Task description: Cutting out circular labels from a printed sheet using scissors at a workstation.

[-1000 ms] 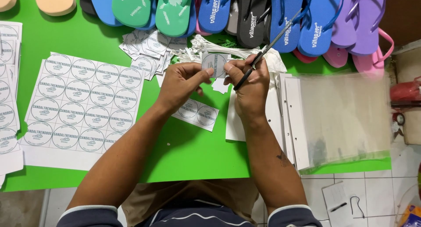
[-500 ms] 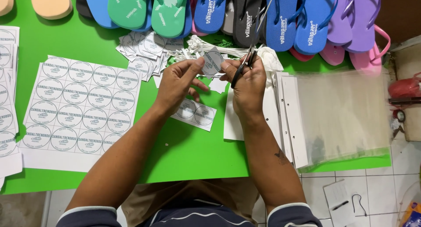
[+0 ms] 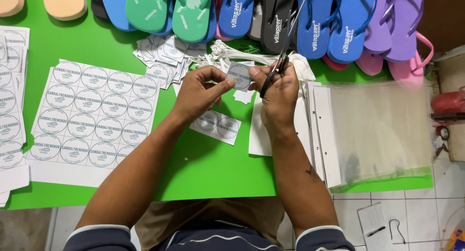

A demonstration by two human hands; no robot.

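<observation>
Centre top: my left hand (image 3: 198,93) pinches a round label (image 3: 239,76) by its edge.
Right hand (image 3: 278,98): fingers curled through scissors (image 3: 281,62), blades apart.
Risk: I judge a slipping pinch could let the blades nick the print or my left fingertips (image 3: 227,84).

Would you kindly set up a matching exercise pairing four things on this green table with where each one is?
Things:
1. round paper label
2. scissors
3. uncut sheet of round labels
4. stack of clear plastic bags

Places:
A. flat on the table, left of the left hand
B. at the table's right end
C. pinched between the fingertips of both hands
D. in the right hand, blades pointing up toward the sandals

Pairs: 1-C, 2-D, 3-A, 4-B
</observation>
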